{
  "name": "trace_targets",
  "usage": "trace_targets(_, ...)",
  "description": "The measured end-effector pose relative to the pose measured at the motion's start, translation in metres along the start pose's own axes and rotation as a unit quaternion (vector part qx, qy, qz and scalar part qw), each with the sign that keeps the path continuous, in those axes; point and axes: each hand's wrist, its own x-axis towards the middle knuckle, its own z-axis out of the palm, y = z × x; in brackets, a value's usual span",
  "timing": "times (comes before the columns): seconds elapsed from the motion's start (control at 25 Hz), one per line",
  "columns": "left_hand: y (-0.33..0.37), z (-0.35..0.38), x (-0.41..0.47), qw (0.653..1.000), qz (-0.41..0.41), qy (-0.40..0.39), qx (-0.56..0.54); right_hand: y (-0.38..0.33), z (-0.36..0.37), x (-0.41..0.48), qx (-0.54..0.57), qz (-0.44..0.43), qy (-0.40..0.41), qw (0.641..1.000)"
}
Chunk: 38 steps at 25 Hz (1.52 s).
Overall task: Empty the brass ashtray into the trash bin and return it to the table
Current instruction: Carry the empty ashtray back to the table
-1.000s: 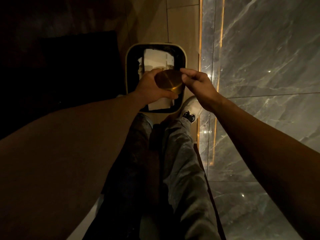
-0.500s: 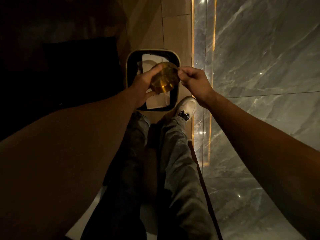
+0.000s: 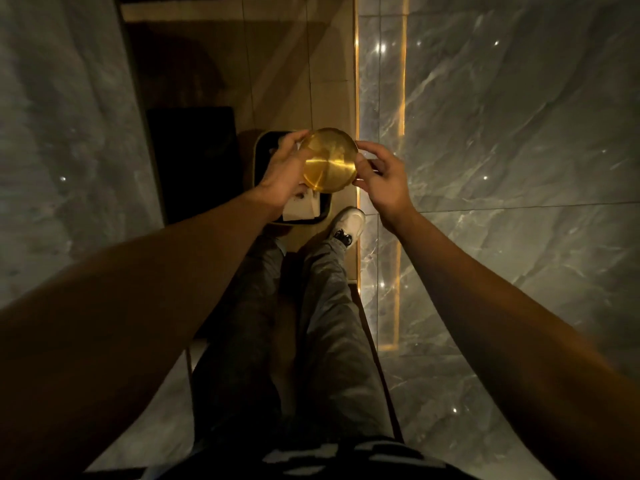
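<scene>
Two hands flank the brass ashtray (image 3: 329,161) above the trash bin (image 3: 257,157): left hand (image 3: 285,169) grips its rim, right hand (image 3: 379,178) pinches the opposite edge; its round face is toward the camera.

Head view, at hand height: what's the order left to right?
Dark block → trash bin → left hand → brass ashtray → right hand → marble floor.

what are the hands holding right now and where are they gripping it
The brass ashtray, held by its rim: left hand on its left edge, right hand on its right edge, above the trash bin.
</scene>
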Motion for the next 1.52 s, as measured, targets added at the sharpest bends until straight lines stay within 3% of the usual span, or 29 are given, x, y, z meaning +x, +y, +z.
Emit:
trace_targets(0.2, 0.039, -0.005, -0.071, 0.976, 0.155, -0.029, 0.153, -0.065, -0.02, -0.042, 0.021, -0.02, -0.001, 1.0)
trace_targets(0.48, 0.087, -0.042, -0.162, 0.944, 0.277, 0.048, 0.171, -0.158, -0.013, -0.097, -0.018, -0.105, -0.1, 0.989)
trace_targets(0.68, 0.102, -0.085, -0.221, 0.941, 0.305, 0.101, 0.11, -0.219, 0.015, -0.141, -0.088, -0.184, -0.155, 0.967)
trace_targets(0.84, 0.09, -0.14, -0.257, 0.912, 0.363, 0.157, 0.111, -0.24, 0.064, -0.166, -0.155, -0.235, -0.203, 0.938)
trace_targets(1.08, 0.065, -0.225, -0.285, 0.901, 0.39, 0.162, 0.102, -0.254, 0.151, -0.214, -0.231, -0.323, -0.14, 0.907)
trace_targets(1.28, 0.047, -0.314, -0.318, 0.889, 0.417, 0.147, 0.119, -0.249, 0.238, -0.259, -0.233, -0.346, -0.098, 0.904)
trace_targets(1.52, 0.019, -0.385, -0.361, 0.89, 0.413, 0.168, 0.094, -0.257, 0.313, -0.303, -0.223, -0.329, -0.112, 0.911)
